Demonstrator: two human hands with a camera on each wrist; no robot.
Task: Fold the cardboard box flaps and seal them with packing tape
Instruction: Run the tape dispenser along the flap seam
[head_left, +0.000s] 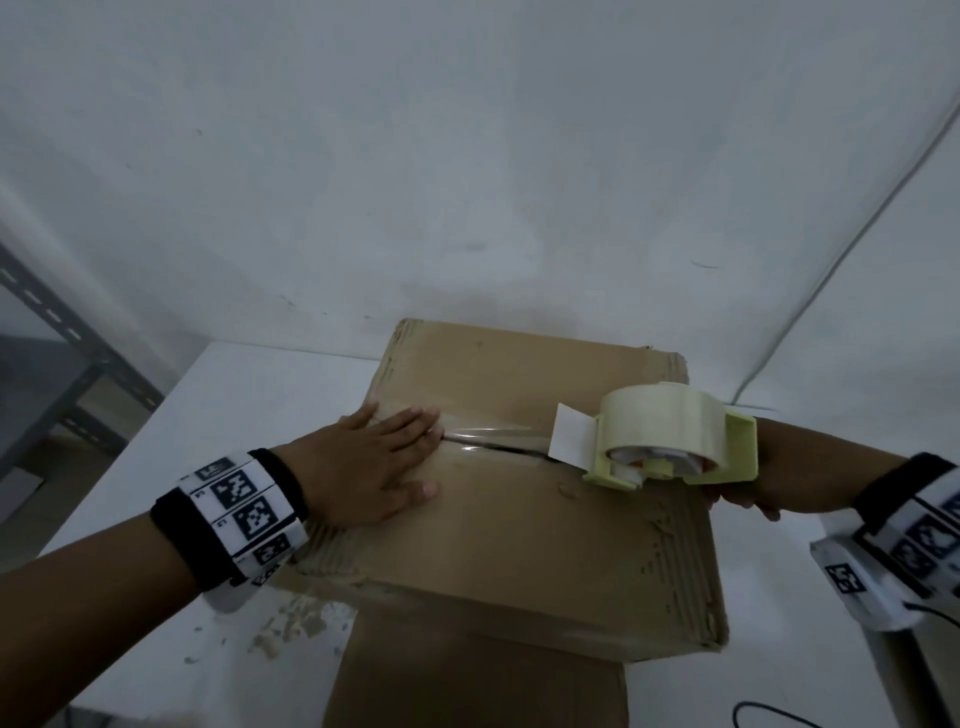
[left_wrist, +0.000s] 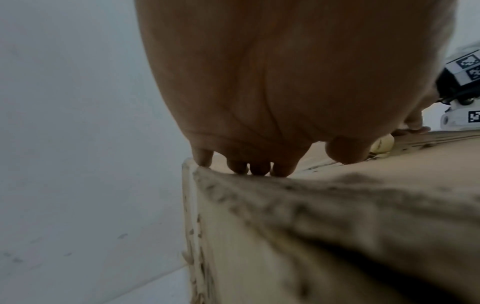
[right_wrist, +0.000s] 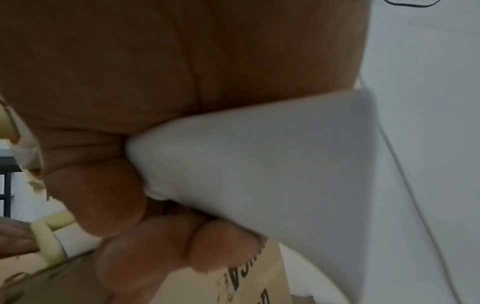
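A: Corrugated brown cardboard box (head_left: 519, 525) sits mid white bench (head_left: 218, 415), flaps down, seam gap still showing. Edges frayed and soft, panels flex; prob light, slides easy unless pinned.

B: Grips?

A: Left hand (head_left: 363, 467) flat on the seam's left end, fingers straight, pressing on the tape start, holding nothing. Right hand (head_left: 748, 493) wrapped round the handle of the tape dispenser (head_left: 675, 441), w/ the head on the seam towards the right edge.

B: Materials?

A: Clear packing tape (head_left: 488, 434), glossy, thin, wrinkles fast. Dispenser is hard pale-yellow plastic, roll is off-white w/ a white tab. I'd hold the handle, not the roll, and keep the palm on the flaps; seam could spring open otherwise.
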